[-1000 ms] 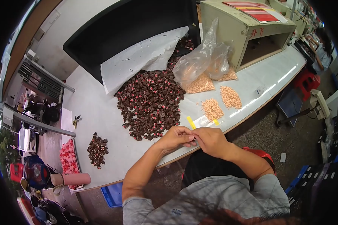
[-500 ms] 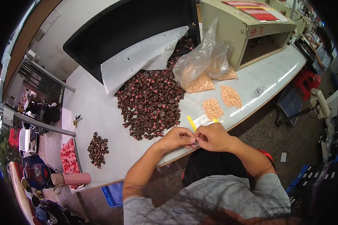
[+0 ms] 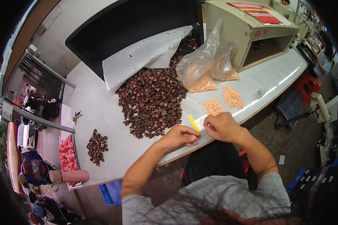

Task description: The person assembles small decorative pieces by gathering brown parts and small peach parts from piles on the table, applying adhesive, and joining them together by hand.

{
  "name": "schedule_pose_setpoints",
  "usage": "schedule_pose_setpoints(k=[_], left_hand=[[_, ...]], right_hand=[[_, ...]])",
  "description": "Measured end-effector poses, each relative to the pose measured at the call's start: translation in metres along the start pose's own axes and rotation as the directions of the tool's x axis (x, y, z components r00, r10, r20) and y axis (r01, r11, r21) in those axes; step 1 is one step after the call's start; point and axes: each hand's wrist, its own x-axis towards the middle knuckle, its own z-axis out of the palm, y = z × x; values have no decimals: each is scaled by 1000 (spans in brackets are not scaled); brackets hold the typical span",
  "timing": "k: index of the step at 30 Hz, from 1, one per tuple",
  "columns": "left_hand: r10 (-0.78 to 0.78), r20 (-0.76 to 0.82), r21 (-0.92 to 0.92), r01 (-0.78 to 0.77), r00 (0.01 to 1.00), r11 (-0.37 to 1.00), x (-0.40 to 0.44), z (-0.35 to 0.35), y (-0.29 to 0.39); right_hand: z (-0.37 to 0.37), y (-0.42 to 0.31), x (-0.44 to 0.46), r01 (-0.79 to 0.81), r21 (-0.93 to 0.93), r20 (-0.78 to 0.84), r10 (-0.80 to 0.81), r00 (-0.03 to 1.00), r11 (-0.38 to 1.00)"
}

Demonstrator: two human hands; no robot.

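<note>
Pale table [image 3: 112, 123]; items between fingers of both hands [image 3: 203, 132] too small to identify.

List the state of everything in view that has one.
Left hand: fingertips pinched; contents unclear
Right hand: fingers curled, apart from left
Dark pieces: loose, heaped
Beige pieces: two loose piles, others bagged
Plastic bags: part-filled; tied or not, unclear
White sheet: rumpled
Metal box: front open
Pink bottle: lid on

Pink bottle [image 3: 74, 176], yellow strip [image 3: 193, 123].
</note>
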Motion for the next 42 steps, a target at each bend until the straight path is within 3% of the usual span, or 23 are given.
schedule_pose_setpoints(k=[4, 7, 16, 22, 25, 28, 41, 42], left_hand=[[-5, -10, 1, 5, 1000, 1000, 1, -2, -1], [-9, -29, -15, 9, 1000, 1000, 2, -3, -3], [-27, -60, -139, 19, 998, 990, 3, -2, -5], [-27, -48, -153, 20, 998, 988, 1, -3, -3], [-30, -53, -167, 21, 998, 986, 0, -3, -1], [-27, -57, -176, 17, 998, 984, 1, -6, -4], [-11, -50, -186, 2, 999, 983, -1, -6, -3], [-12, -48, -186, 2, 999, 983, -1, -5, -2]], right_hand=[[-13, 8, 13, 88, -265, 62, -74, 995, 960], [-8, 17, 14, 99, -352, 154, -47, 987, 931], [-2, 19, 17, 123, -435, 226, -24, 974, 892], [-9, 7, 19, 114, -342, 97, -85, 992, 933], [-2, -4, 14, 69, -77, -12, -70, 997, 995], [16, -13, 4, 31, 30, -27, -31, 999, 999], [38, -13, -4, 65, -39, -62, -67, 996, 997], [35, -14, -3, -7, 41, -53, 10, 999, 999]])
